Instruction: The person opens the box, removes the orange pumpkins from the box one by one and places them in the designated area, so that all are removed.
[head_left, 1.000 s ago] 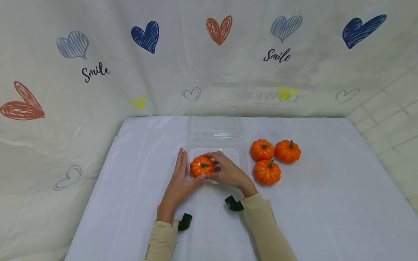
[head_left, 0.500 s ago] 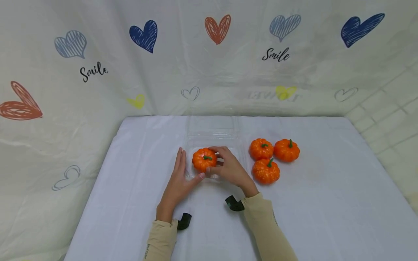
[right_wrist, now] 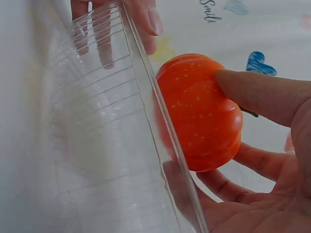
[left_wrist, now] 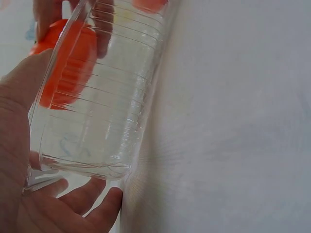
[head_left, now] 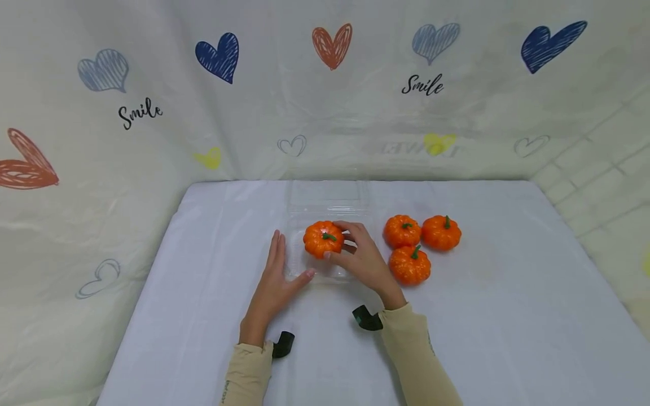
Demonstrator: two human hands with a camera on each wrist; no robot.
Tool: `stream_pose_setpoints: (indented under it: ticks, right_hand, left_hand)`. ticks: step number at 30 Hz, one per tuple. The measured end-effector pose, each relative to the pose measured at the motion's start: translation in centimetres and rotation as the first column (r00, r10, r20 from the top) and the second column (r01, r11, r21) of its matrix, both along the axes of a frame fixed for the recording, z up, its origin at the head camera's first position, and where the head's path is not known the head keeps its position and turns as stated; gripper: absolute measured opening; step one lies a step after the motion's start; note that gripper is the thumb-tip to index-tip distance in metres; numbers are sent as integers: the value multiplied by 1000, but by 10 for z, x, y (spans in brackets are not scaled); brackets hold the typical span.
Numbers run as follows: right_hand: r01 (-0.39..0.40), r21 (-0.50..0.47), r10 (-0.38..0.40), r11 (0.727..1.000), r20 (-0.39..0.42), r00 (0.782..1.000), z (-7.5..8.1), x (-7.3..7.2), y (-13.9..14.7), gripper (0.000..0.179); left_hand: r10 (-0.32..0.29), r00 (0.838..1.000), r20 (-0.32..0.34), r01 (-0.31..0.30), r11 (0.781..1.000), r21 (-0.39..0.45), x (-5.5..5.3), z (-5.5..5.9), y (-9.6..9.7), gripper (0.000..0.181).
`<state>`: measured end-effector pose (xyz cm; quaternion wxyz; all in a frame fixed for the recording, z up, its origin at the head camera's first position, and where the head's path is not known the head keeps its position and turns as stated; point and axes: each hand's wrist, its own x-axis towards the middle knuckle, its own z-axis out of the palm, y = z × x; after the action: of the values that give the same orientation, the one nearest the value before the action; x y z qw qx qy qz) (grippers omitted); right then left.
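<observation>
My right hand (head_left: 367,260) grips a small orange pumpkin (head_left: 323,239) with a green stem, thumb on its near side and fingers around its right. The pumpkin is at rim height over the clear plastic clamshell box (head_left: 330,275), partly above the wall in the right wrist view. My left hand (head_left: 273,288) lies along the box's left side with straight fingers, its thumb reaching toward the front edge. In the left wrist view, its fingertips (left_wrist: 112,198) are against the box's end wall. The box's hinged lid (head_left: 327,194) stands open at the back.
To the right of the box, three more orange pumpkins sit close together: one at the back left (head_left: 402,231), one at the back right (head_left: 442,233) and one in front (head_left: 409,265). White cloth covers the table (head_left: 508,316), and a heart-patterned curtain (head_left: 244,113) hangs behind it.
My right hand has moved the pumpkin away from the box's front left corner, backward and slightly right, and it looks raised. My left hand has stayed beside the box.
</observation>
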<state>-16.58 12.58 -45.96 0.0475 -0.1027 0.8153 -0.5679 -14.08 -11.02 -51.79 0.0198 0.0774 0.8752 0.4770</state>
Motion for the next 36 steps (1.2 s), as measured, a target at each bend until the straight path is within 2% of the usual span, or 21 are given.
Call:
stream_pose_setpoints:
  ticks: [14,30,36]
  right_hand:
    - [68,-73,-72,995,-53,996,7,9,12,68]
    - [136,-136,-145,981,-59,988,24,15,43,68]
    - [153,-124,-160,980,-55,985,27,16,47,68]
  left_hand:
    - [-8,1000,8,8,1000,12,-1,1,-1,115]
    - [-18,1000,3,18,999,37,1,1,1,114]
    - [-12,1000,3,12,999,44,2,2,0,116]
